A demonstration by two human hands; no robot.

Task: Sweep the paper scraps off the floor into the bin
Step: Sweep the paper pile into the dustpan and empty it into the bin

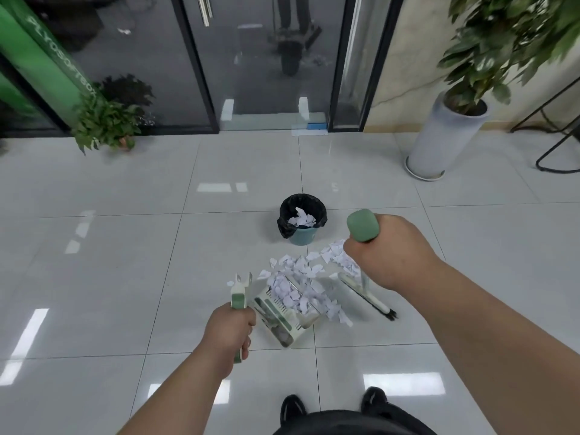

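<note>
White paper scraps lie in a loose pile on the tiled floor, just in front of a small teal bin lined with a black bag; some scraps are inside the bin. A cream and green dustpan rests on the floor, mouth towards the pile, with scraps in it. My left hand grips the dustpan's upright green handle. My right hand is closed around the broom's green handle top. The broom head sits on the floor at the right of the pile.
Glass doors stand straight ahead. A small potted plant is at the far left. A tall white planter and a black metal stand are at the far right. My shoes show at the bottom.
</note>
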